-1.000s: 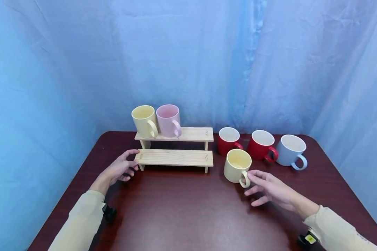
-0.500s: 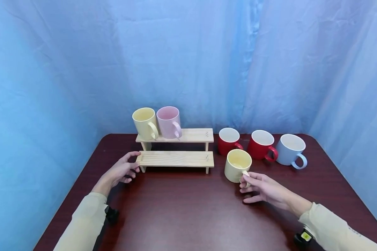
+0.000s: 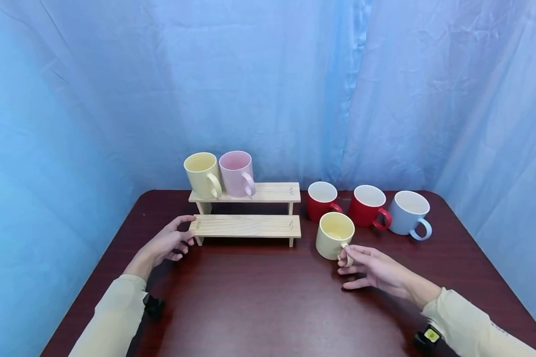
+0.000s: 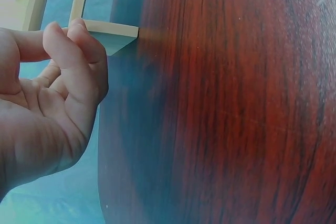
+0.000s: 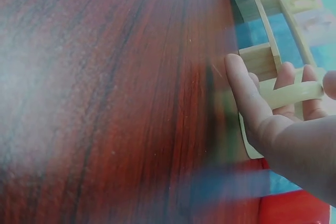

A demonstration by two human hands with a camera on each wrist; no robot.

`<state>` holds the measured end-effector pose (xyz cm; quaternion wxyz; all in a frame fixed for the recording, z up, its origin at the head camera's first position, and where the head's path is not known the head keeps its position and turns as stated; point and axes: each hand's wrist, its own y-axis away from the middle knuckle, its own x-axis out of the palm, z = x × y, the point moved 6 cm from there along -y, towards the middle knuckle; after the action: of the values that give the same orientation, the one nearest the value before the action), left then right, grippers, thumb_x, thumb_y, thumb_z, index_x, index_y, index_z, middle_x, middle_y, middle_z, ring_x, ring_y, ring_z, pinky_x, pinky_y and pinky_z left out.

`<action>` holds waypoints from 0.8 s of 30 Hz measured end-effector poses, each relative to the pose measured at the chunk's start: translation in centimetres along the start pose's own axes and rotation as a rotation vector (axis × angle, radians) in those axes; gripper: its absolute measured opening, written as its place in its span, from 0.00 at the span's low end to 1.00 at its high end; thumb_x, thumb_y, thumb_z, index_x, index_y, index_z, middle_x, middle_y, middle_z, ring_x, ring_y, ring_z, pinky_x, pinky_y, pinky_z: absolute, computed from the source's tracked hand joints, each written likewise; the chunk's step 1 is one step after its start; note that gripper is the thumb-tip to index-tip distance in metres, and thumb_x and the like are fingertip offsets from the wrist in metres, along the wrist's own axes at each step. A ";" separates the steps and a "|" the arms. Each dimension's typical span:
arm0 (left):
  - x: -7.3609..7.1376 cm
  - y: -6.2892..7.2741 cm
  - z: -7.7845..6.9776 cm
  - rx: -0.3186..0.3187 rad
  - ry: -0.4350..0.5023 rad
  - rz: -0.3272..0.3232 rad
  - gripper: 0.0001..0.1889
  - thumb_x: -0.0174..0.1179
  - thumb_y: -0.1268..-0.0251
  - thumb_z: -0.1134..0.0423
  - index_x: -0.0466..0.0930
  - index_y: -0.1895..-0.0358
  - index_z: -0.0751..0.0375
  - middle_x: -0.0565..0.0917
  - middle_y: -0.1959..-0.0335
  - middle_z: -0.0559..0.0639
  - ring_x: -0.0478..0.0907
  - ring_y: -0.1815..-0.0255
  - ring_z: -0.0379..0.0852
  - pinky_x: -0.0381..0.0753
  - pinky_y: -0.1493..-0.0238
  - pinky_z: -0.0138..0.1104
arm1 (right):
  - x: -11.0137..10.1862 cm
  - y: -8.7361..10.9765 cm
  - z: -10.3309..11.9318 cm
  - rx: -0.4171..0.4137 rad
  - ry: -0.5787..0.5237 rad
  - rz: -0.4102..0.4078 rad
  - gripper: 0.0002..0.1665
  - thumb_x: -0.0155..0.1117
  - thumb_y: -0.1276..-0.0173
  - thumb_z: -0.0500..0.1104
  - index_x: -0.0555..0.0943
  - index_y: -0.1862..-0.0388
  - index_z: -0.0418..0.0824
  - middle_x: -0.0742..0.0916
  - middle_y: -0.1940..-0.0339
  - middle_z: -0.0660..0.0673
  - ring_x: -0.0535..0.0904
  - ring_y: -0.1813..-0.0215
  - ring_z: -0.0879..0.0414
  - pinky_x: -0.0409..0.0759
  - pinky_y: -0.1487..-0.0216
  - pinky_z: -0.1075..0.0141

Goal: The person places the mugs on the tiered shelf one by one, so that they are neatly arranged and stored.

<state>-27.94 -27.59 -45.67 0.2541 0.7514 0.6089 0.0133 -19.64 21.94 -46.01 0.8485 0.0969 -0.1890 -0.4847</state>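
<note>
A pale yellow mug (image 3: pixel 328 244) stands upright on the dark table, right of a two-step wooden rack (image 3: pixel 245 226). My right hand (image 3: pixel 375 271) pinches its handle between thumb and fingers, other fingers spread below. In the right wrist view, fingertips show behind the mug's handle (image 5: pixel 291 95). My left hand (image 3: pixel 166 243) holds the left end of the rack's lower board, forefinger at the back corner and thumb at the front. The left wrist view shows its remaining fingers (image 4: pixel 79 72) curled beside the rack's leg. On the upper board sit another yellow mug (image 3: pixel 200 176) and a pink mug (image 3: pixel 235 174).
Behind the held mug stand a red mug (image 3: pixel 318 210), a second red mug (image 3: pixel 364 210) and a light blue mug (image 3: pixel 402 218), close together in a row. The red mug on the left almost meets the yellow one. A blue curtain (image 3: pixel 268 89) hangs behind the table.
My right hand has moved slightly left, and its fingers have closed round the yellow mug's handle. The left hand stays at the rack. The head view has shifted a little.
</note>
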 end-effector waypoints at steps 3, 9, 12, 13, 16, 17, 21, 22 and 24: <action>0.0 0.0 0.0 0.002 0.000 0.001 0.29 0.50 0.23 0.63 0.54 0.23 0.47 0.78 0.64 0.53 0.73 0.75 0.45 0.76 0.78 0.33 | 0.1 0.1 0.2 -0.004 0.011 -0.005 0.16 0.51 0.17 0.50 0.77 0.48 0.39 0.81 0.47 0.39 0.79 0.40 0.41 0.79 0.43 0.40; 0.1 -0.2 0.1 -0.001 0.001 -0.001 0.29 0.50 0.23 0.63 0.55 0.23 0.46 0.78 0.64 0.53 0.73 0.75 0.45 0.76 0.78 0.33 | 0.0 0.4 0.5 -0.045 0.043 -0.022 0.14 0.53 0.18 0.46 0.76 0.46 0.37 0.81 0.47 0.36 0.81 0.42 0.40 0.79 0.43 0.42; 0.1 -0.2 0.1 -0.002 -0.001 -0.002 0.29 0.50 0.23 0.63 0.55 0.24 0.46 0.78 0.64 0.53 0.73 0.75 0.45 0.76 0.78 0.33 | -0.3 0.5 0.4 -0.061 0.065 -0.030 0.14 0.54 0.18 0.44 0.76 0.46 0.35 0.81 0.47 0.35 0.82 0.43 0.39 0.79 0.42 0.44; 0.1 -0.3 0.1 -0.002 -0.001 -0.002 0.29 0.51 0.23 0.63 0.55 0.24 0.46 0.78 0.64 0.53 0.73 0.75 0.45 0.76 0.78 0.33 | -0.4 0.5 0.4 -0.065 0.072 -0.036 0.15 0.54 0.19 0.44 0.76 0.46 0.33 0.82 0.47 0.34 0.83 0.43 0.38 0.79 0.42 0.44; 0.1 -0.3 0.1 -0.007 -0.003 -0.001 0.29 0.50 0.22 0.63 0.55 0.24 0.46 0.78 0.63 0.53 0.73 0.75 0.45 0.76 0.78 0.33 | -0.5 0.6 0.4 -0.082 0.095 -0.033 0.16 0.54 0.19 0.42 0.76 0.44 0.30 0.83 0.47 0.33 0.83 0.43 0.38 0.79 0.42 0.46; 0.0 -0.2 0.1 -0.009 -0.004 -0.002 0.28 0.51 0.22 0.63 0.55 0.24 0.46 0.78 0.63 0.53 0.73 0.75 0.45 0.76 0.78 0.33 | -0.5 0.7 0.5 -0.085 0.097 -0.030 0.16 0.54 0.19 0.42 0.76 0.44 0.29 0.83 0.46 0.32 0.83 0.43 0.38 0.79 0.41 0.46; -0.1 -0.1 0.0 -0.012 -0.010 -0.005 0.28 0.50 0.22 0.63 0.55 0.24 0.46 0.78 0.63 0.53 0.73 0.75 0.45 0.76 0.78 0.33 | -0.2 1.0 1.5 -0.120 0.095 -0.009 0.15 0.51 0.18 0.42 0.77 0.45 0.31 0.84 0.46 0.32 0.82 0.41 0.37 0.78 0.41 0.47; -0.1 -0.1 0.0 -0.009 -0.013 -0.004 0.28 0.50 0.22 0.63 0.55 0.23 0.46 0.78 0.63 0.53 0.73 0.75 0.45 0.76 0.79 0.33 | -0.1 1.1 1.9 -0.136 0.098 -0.002 0.15 0.50 0.17 0.41 0.78 0.45 0.32 0.84 0.46 0.32 0.82 0.41 0.37 0.78 0.41 0.48; -0.1 -0.1 0.0 -0.008 -0.012 -0.001 0.28 0.50 0.22 0.63 0.55 0.23 0.46 0.78 0.63 0.53 0.73 0.75 0.45 0.76 0.79 0.33 | 0.0 1.2 2.9 -0.169 0.112 0.000 0.14 0.50 0.17 0.41 0.77 0.46 0.31 0.84 0.48 0.34 0.83 0.42 0.37 0.78 0.41 0.47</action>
<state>-28.06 -27.69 -45.73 0.2605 0.7500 0.6078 0.0112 -19.87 22.57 -42.97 0.8629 0.0521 -0.0996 -0.4928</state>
